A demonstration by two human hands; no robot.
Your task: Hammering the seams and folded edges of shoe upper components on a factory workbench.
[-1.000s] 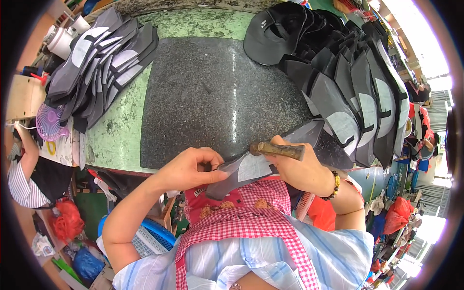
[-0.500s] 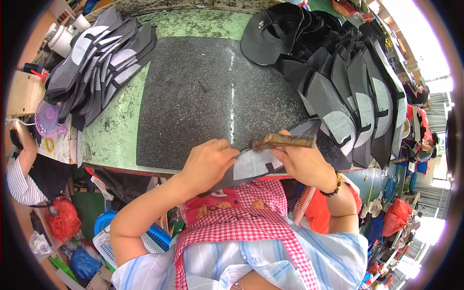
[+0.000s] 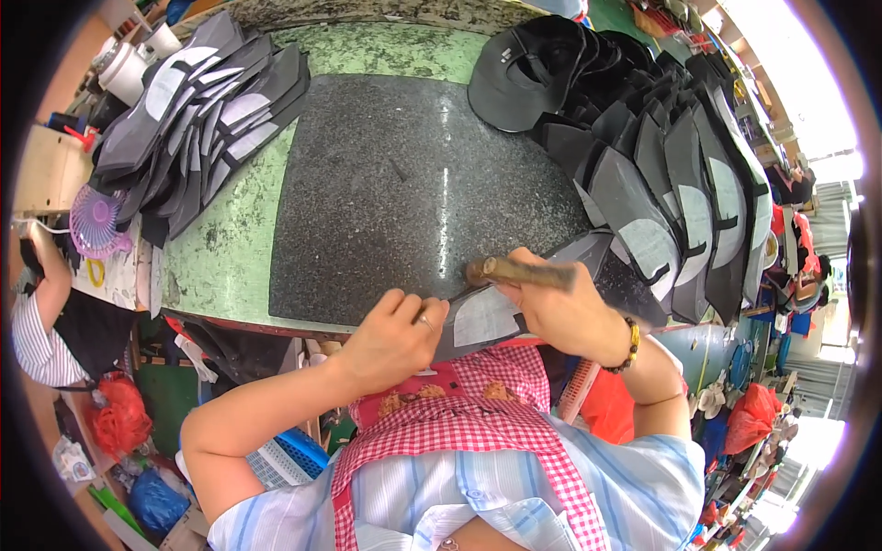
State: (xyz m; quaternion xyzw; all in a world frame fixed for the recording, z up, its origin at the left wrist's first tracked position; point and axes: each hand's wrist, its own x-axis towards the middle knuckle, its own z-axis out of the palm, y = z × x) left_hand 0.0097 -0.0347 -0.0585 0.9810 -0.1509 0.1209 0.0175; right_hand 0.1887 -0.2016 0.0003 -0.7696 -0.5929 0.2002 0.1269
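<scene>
A dark grey flat cut piece with a pale grey curved patch (image 3: 487,318) lies across the near edge of the dark work slab (image 3: 367,197). My left hand (image 3: 397,332), a ring on one finger, is closed on the piece's left end. My right hand (image 3: 562,312), with a beaded bracelet at the wrist, is closed around a wooden-handled hammer (image 3: 524,272). The hammer's darker head is over the far edge of the piece, close to my left fingertips; I cannot tell whether it touches. My right fingers partly cover the piece.
Stacked similar grey pieces (image 3: 197,119) stand at the left of the green table (image 3: 216,253). More pieces (image 3: 634,207) and black caps (image 3: 519,78) crowd the right. A purple fan (image 3: 95,220) stands far left, near another person's arm (image 3: 53,266). A blue basket (image 3: 303,450) is below.
The hammer and my right hand have shifted slightly left and up, the handle tilting a little. My left hand has turned slightly, still on the piece. The whole view has shifted a little.
</scene>
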